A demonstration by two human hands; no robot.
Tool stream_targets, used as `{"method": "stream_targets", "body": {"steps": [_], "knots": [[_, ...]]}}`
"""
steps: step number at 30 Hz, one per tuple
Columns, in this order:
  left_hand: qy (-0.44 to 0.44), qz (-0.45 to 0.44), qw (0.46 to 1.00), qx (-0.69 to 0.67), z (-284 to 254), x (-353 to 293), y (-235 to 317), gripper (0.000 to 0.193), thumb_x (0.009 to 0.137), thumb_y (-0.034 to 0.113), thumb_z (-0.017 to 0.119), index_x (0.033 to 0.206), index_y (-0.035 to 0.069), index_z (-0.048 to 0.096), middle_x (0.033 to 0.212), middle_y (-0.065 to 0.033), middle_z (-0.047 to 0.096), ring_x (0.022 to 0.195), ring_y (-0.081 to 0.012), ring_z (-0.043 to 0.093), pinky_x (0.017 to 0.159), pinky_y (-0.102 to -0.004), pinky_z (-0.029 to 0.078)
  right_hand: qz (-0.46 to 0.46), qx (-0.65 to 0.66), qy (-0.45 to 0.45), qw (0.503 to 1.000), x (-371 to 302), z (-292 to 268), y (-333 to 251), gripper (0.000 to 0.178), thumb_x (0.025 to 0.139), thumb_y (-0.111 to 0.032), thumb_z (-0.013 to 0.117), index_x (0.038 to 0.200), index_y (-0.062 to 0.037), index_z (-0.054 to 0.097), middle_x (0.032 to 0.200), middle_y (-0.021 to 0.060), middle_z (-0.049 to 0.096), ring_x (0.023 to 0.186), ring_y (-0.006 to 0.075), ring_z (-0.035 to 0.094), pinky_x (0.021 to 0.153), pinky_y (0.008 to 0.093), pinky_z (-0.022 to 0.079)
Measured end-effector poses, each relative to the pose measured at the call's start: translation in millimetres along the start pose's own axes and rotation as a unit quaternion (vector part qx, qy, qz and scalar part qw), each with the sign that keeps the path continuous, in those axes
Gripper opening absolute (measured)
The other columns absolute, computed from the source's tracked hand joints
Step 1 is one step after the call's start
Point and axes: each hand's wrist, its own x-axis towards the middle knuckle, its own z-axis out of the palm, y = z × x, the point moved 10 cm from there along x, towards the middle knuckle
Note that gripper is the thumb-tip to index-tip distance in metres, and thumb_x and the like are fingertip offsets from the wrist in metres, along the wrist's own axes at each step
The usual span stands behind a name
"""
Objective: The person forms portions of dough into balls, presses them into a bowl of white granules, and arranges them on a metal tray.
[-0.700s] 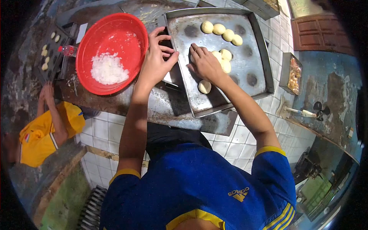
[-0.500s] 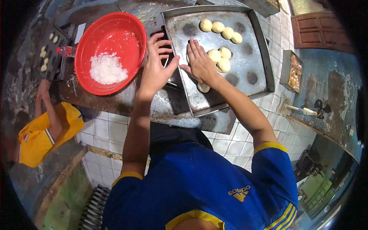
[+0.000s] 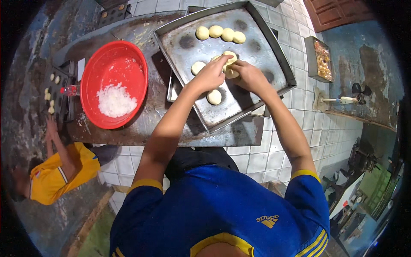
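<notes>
Head view, looking straight down over a person in a blue shirt with yellow trim, standing at a grey metal worktop point(image 3: 128, 132). Both forearms reach forward onto a large, worn metal baking tray point(image 3: 257, 51). The left hand point(image 3: 209, 76) and the right hand point(image 3: 250, 77) meet over the middle of the tray, their fingers curled together around a pale dough ball point(image 3: 230, 58) that rests on the tray surface between them. The hands cover most of this piece, so how firmly it is gripped cannot be told.

Other dough pieces lie close by. A row of four dough balls point(image 3: 220, 33) sits along the tray's far side. One dough ball point(image 3: 197, 67) lies just left of the left hand, and another, the near dough ball point(image 3: 214, 97), lies just below the left wrist.

To the left of the tray stands a red plastic bowl point(image 3: 124, 60) holding a white crumbly heap point(image 3: 114, 100). Farther left, a second person in a yellow shirt point(image 3: 55, 177) crouches beside a dark tray point(image 3: 58, 92) with small dough pieces. The floor point(image 3: 299, 124) around the worktop is white tile.
</notes>
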Motion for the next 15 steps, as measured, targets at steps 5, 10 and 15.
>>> {"method": "stream_targets", "body": {"steps": [5, 10, 15], "knots": [[-0.045, -0.006, 0.999, 0.001, 22, 23, -21, 0.069, 0.080, -0.009, 0.048, 0.148, 0.003, 0.048, 0.145, -0.0294, 0.060, 0.140, -0.0446, 0.055, 0.119, -0.0483, 0.042, 0.010, -0.158, 0.028, 0.987, 11, 11, 1, 0.042, 0.086, -0.007, 0.067, 0.128, -0.0057, 0.069, 0.116, 0.0148, 0.073, 0.113, 0.0334, 0.070, 0.089, 0.0447, 0.062], [-0.032, -0.022, 0.999, -0.033, 16, 20, -45, 0.063, 0.085, -0.008, 0.052, 0.147, 0.001, 0.050, 0.144, -0.0280, 0.062, 0.136, -0.0420, 0.060, 0.113, -0.0459, 0.048, 0.049, 0.014, -0.194, 0.980, 26, 18, 10, 0.032, 0.085, -0.011, 0.064, 0.114, -0.0006, 0.073, 0.098, 0.0100, 0.075, 0.097, 0.0258, 0.072, 0.082, 0.0409, 0.058], [0.038, -0.114, 0.968, -0.219, -2, -12, -38, 0.045, 0.110, 0.027, 0.051, 0.146, 0.001, 0.055, 0.139, -0.0207, 0.067, 0.132, -0.0295, 0.064, 0.111, -0.0396, 0.048, 0.070, 0.549, -0.160, 0.817, -14, -12, -25, 0.038, 0.084, -0.023, 0.067, 0.114, 0.0006, 0.069, 0.109, 0.0011, 0.071, 0.100, 0.0108, 0.065, 0.092, 0.0253, 0.049]]}}
